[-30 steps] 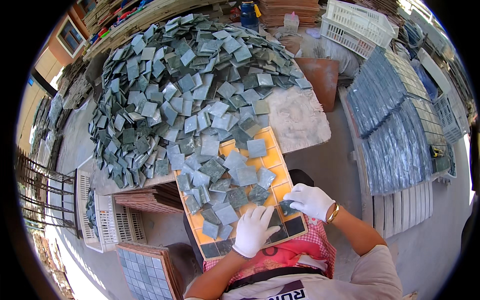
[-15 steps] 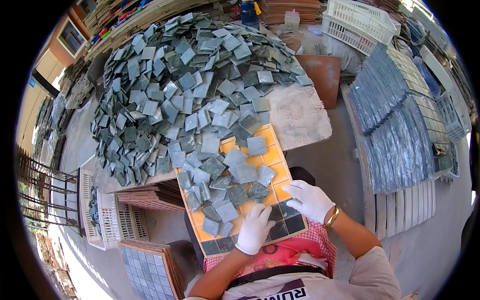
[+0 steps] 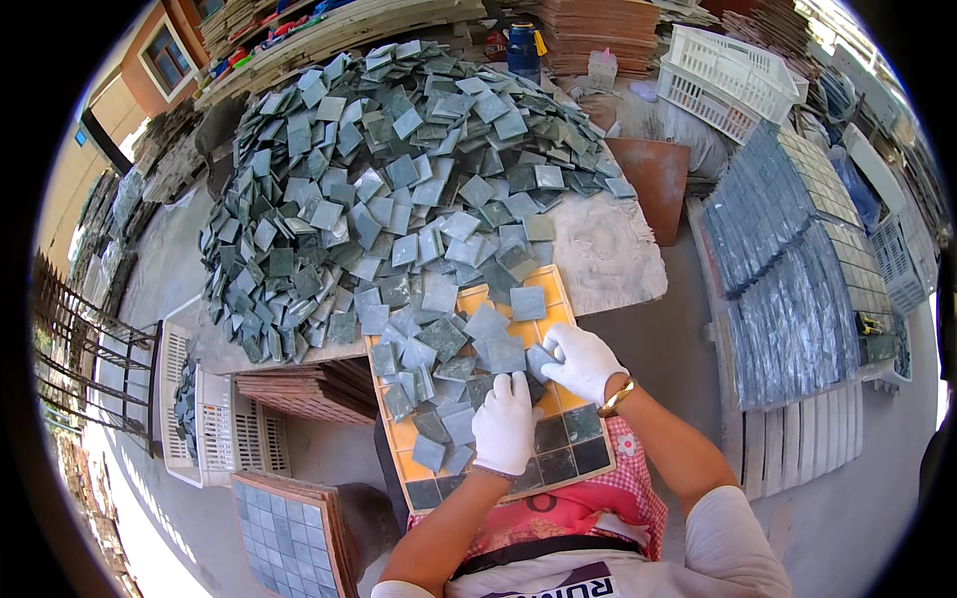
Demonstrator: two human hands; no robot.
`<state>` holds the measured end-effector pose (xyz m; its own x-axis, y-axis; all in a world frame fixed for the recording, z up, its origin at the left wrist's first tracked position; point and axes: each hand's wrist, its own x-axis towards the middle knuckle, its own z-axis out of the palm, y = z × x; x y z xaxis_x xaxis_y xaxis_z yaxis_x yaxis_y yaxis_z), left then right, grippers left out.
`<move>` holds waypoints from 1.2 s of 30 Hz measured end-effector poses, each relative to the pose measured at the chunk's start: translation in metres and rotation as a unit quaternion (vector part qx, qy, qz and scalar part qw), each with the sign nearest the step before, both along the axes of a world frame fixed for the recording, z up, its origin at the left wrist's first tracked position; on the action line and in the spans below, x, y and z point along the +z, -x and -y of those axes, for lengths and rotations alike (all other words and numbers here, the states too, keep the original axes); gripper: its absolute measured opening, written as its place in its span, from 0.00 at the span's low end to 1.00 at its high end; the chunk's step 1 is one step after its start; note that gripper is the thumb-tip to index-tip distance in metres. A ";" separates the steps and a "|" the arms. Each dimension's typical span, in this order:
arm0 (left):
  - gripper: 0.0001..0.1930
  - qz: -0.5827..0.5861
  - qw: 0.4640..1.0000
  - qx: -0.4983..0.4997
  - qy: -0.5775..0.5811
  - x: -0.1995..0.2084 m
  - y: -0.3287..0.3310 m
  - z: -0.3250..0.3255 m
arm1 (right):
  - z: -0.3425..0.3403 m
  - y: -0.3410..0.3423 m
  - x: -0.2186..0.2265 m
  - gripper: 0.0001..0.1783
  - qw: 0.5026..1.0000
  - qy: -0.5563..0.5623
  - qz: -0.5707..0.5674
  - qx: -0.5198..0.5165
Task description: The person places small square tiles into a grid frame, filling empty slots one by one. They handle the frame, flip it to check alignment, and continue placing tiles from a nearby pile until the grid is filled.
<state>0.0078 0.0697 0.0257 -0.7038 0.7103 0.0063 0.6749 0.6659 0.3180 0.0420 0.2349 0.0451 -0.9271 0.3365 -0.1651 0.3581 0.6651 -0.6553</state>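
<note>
A framed orange tray point(image 3: 407, 439) with square compartments lies tilted across my lap, its far end at the table. Dark square tiles point(image 3: 558, 464) fill compartments along its near edge, and loose grey-green tiles point(image 3: 445, 339) are heaped on its middle. My right hand point(image 3: 586, 367), in a white glove, pinches a square stone tile point(image 3: 539, 363) at the tray's right side. My white-gloved left hand point(image 3: 504, 429) is closed over the tray's middle, fingertips beside a loose tile point(image 3: 479, 390). Whatever its fingers hold is hidden.
A big pile of tiles point(image 3: 329, 214) covers the table point(image 3: 608, 244) ahead. White crates point(image 3: 244, 429) stand at left, near a stack of tile-filled boards point(image 3: 289, 533). Wrapped tile stacks point(image 3: 788, 289) stand on a pallet at right; more white crates point(image 3: 728, 80) sit behind.
My right hand has moved left and inward from the tray's right edge and now grips a tile. My left hand has shifted slightly farther up the tray. The whole view has tilted a little.
</note>
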 end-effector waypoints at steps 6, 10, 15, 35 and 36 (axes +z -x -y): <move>0.31 -0.011 0.996 -0.046 -0.075 -0.007 0.006 0.014 | -0.009 -0.038 0.007 0.11 0.978 -0.172 -0.002 0.114; 0.29 0.001 0.999 -0.028 -0.033 -0.002 0.005 0.010 | -0.013 -0.056 0.000 0.18 0.984 -0.133 -0.010 0.118; 0.27 0.001 0.989 -0.139 -0.052 0.002 0.016 0.012 | -0.014 -0.047 -0.002 0.20 0.981 -0.140 0.002 0.134; 0.27 0.137 0.976 -0.076 -0.152 -0.013 0.004 0.026 | -0.018 -0.043 -0.006 0.28 0.939 -0.188 -0.026 0.287; 0.27 0.137 0.976 -0.075 -0.150 -0.012 0.004 0.025 | -0.019 -0.043 -0.006 0.29 0.937 -0.189 -0.029 0.293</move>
